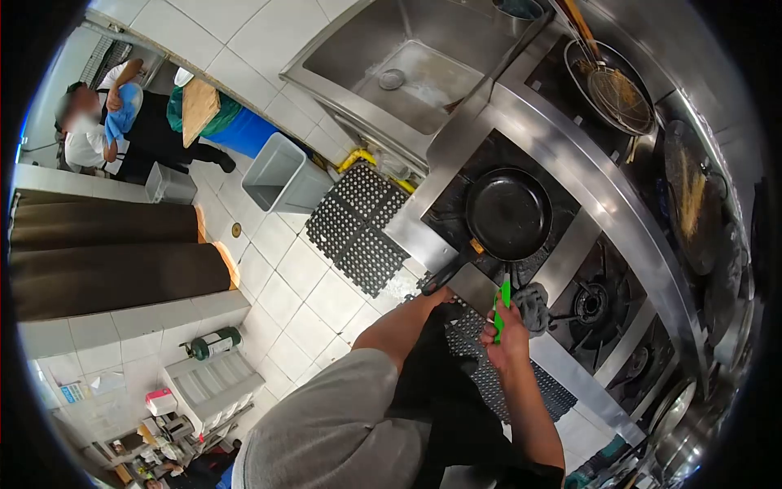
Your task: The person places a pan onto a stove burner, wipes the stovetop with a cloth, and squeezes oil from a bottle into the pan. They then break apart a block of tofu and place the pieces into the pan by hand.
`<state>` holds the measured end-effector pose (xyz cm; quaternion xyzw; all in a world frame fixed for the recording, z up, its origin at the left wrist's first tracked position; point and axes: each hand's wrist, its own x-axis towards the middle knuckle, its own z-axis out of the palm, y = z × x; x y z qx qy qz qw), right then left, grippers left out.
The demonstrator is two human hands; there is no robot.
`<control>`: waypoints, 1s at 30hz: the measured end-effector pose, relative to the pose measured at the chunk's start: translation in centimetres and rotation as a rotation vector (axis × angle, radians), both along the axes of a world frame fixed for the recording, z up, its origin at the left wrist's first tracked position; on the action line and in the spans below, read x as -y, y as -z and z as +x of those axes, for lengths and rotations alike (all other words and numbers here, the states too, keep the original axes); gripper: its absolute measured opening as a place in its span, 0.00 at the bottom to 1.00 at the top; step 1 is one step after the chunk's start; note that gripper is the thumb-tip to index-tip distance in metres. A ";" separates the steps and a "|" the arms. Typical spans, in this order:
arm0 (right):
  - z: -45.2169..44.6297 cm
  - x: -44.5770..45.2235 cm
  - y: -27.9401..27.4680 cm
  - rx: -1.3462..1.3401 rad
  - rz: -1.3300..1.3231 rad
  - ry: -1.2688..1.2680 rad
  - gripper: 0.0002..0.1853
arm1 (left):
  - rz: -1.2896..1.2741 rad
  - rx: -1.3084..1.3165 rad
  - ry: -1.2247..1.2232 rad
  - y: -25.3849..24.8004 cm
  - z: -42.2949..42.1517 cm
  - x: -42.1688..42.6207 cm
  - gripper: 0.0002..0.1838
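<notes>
A black frying pan (pixel 509 213) sits on a burner of the steel stove, its dark handle pointing toward me. My left hand (pixel 441 298) is closed at the end of that handle, with most of the fingers hidden. In my right hand (pixel 508 332) is a green-handled utensil (pixel 502 303). Its narrow head reaches the near rim of the pan, and its exact kind is not clear. A crumpled grey cloth (pixel 533 308) lies on the stove edge beside my right hand. There is a small orange-brown piece (pixel 476 245) where the handle meets the pan.
Another gas burner (pixel 593 301) is right of the pan. A wire strainer (pixel 619 94) rests over a pan at the back. A steel sink (pixel 391 41) stands left of the stove, with a grey bin (pixel 285 175) and rubber mat (pixel 354 228) below. Another person (pixel 102 130) holds a blue cloth.
</notes>
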<state>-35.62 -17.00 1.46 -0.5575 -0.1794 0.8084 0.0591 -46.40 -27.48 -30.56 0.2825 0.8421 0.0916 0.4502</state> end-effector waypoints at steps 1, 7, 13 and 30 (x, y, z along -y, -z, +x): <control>-0.4 0.0 0.2 -0.007 0.008 -0.009 0.15 | 0.032 0.019 -0.007 -0.3 0.0 -0.1 0.18; -0.9 0.0 3.5 -0.070 0.006 0.006 0.18 | 0.519 0.108 -0.074 0.6 -2.3 3.1 0.18; 0.1 0.9 2.6 -0.081 -0.064 0.046 0.17 | 0.686 0.376 -0.050 -4.2 -3.9 4.5 0.17; 23.6 10.3 -3.2 -0.061 0.207 -0.165 0.19 | -0.062 0.785 -0.199 -5.4 -11.2 12.2 0.14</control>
